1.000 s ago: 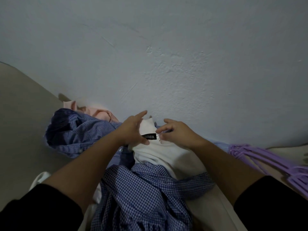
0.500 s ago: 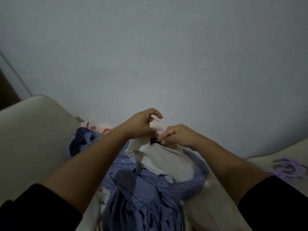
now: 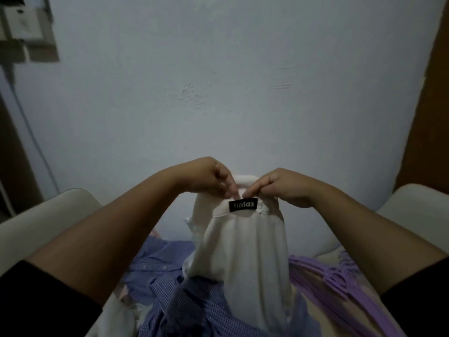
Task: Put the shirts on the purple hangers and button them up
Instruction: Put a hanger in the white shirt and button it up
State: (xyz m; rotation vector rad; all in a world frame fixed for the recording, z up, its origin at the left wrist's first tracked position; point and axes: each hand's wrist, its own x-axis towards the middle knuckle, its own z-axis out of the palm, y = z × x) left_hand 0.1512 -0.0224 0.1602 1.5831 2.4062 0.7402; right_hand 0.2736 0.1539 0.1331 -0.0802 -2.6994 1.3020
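Fingers (image 3: pixel 230 190) of both raised hands apparently pinch the white shirt (image 3: pixel 245 251) by its collar.

The white shirt (image 3: pixel 245 249) covered part of the blue checked shirts (image 3: pixel 194 310) below it, and its hem ran off the bottom edge. The purple hangers (image 3: pixel 340 288) to its right were blurred and cut off too. Its collar hid both hands' fingertips.
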